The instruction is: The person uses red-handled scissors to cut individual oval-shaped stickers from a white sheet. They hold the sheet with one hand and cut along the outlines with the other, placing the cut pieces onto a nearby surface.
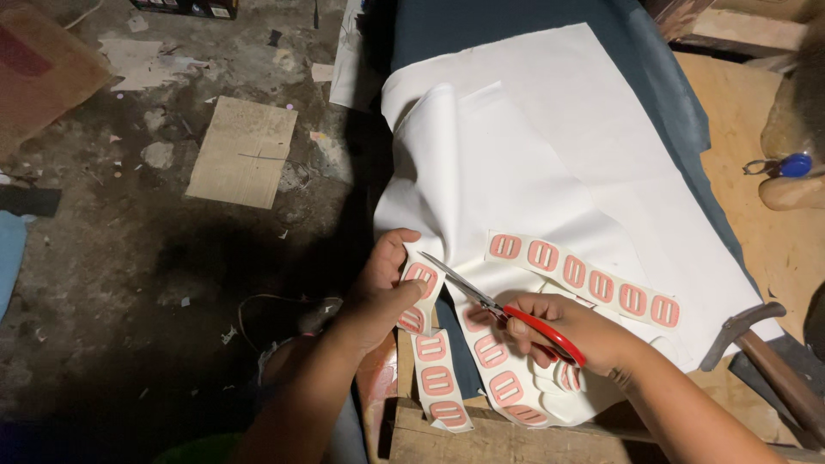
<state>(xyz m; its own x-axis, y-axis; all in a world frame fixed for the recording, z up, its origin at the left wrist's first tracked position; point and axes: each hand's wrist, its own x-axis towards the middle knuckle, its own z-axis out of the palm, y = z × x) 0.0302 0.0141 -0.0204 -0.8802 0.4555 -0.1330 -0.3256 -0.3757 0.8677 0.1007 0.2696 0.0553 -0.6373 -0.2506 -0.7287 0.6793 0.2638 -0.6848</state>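
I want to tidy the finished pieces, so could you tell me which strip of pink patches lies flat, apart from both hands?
The diagonal strip on the white sheet, right of the scissors. The others are pinched by the left hand or lie under the right hand.

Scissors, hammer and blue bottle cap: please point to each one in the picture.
scissors (481,298), head view, on the metal blades near the pivot.
hammer (746,326), head view, on its dark metal head.
blue bottle cap (796,165), head view, on the cap's top.

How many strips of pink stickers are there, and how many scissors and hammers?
Pink sticker strips: 3, one on the white sheet, one under the left hand, one by the right hand
Red-handled scissors: 1
Hammers: 1
Total: 5
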